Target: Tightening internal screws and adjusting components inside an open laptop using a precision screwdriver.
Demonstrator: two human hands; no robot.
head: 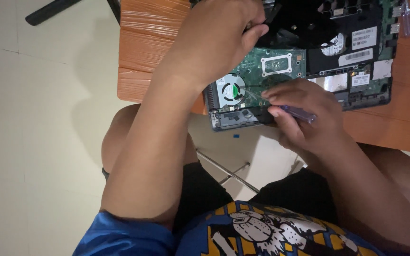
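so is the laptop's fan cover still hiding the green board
No, the green circuit board and round fan of the opened laptop lie exposed.

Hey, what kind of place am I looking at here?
Probably a home or small repair corner: an opened laptop on an orange wooden table, pale tiled floor, and a screwdriver in the right hand.

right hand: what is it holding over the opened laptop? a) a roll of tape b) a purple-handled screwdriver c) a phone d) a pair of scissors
b: the right hand grips a translucent purple-handled screwdriver by the cooling fan of the opened laptop.
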